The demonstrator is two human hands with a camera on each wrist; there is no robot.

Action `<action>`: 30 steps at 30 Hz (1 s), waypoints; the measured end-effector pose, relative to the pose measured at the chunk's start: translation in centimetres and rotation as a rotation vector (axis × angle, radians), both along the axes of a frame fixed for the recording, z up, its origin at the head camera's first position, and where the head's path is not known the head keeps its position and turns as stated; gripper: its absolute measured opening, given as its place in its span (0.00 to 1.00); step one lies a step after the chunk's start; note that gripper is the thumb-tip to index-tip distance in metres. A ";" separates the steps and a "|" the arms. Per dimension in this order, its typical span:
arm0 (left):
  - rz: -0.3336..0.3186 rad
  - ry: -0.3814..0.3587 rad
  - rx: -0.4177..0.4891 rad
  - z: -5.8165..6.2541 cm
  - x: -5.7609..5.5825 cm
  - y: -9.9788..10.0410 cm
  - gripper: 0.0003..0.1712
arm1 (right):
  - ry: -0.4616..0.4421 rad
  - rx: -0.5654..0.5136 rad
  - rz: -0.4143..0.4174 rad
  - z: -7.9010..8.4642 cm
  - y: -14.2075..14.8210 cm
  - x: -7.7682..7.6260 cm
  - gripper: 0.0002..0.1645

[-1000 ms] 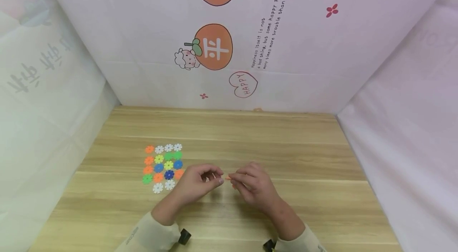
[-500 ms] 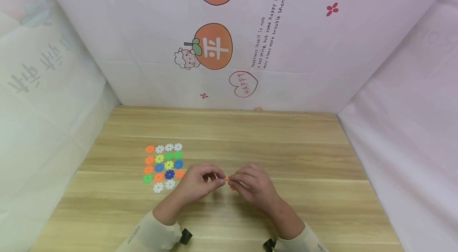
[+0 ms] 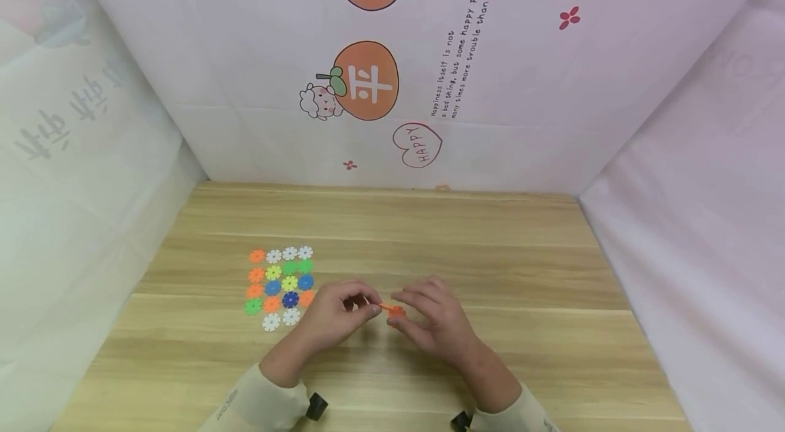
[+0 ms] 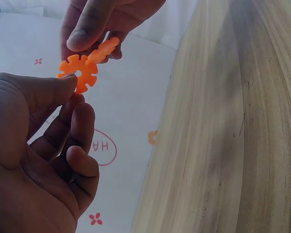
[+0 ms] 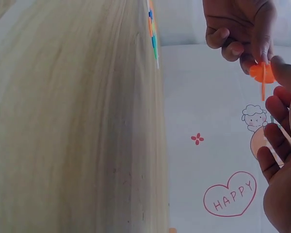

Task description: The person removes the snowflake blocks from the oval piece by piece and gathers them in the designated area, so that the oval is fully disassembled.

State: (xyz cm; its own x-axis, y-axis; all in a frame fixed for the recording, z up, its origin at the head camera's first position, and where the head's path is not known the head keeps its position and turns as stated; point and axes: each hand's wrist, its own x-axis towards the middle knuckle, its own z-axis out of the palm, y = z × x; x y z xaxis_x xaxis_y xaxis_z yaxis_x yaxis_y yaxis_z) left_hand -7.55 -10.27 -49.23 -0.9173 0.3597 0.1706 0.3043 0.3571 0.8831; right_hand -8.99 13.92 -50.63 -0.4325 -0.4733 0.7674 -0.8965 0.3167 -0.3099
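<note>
Two orange notched building discs [image 4: 78, 69] are joined at their slots, one standing across the other. The left hand [image 3: 342, 313] pinches one disc between thumb and index finger, its other fingers loosely bent. Close on the right, the right hand [image 3: 435, 319] has its thumb and fingers parted around the other disc [image 4: 105, 50]; the thumb appears to touch the joined pair [image 5: 263, 75]. Both hands are raised above the wooden table [image 3: 392, 227].
Left of the hands, several flower-shaped discs in white, green, yellow, blue and orange lie in rows, among them a dark blue disc [image 3: 290, 299]. A printed white cloth [image 3: 490, 146] stands behind the table, with white cloth [image 3: 687, 248] at the sides.
The right hand's fingers have spread from their pinch, exposing more of the orange discs. The left hand closed in on the disc and now holds it. The rows of discs stay put.
</note>
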 end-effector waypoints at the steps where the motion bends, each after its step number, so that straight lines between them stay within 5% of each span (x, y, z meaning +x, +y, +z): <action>1: 0.005 0.006 0.009 0.0 0.0 -0.1 0.01 | -0.014 0.002 0.000 0.0 0.0 0.0 0.23; 7: 0.037 0.035 0.047 -0.1 0.1 -0.3 0.06 | -0.099 0.034 0.013 -0.3 0.1 0.3 0.34; 14: 0.054 0.039 0.074 0.0 0.2 -0.5 0.05 | -0.066 0.028 0.007 -0.4 0.0 0.3 0.25; 24: 0.076 0.150 0.071 -0.4 0.2 -0.6 0.08 | 0.011 -0.022 0.034 -0.2 -0.4 0.1 0.20; 30: 0.170 0.124 0.082 0.1 0.3 -1.8 0.08 | 0.022 -0.047 0.002 -0.3 0.2 -0.1 0.20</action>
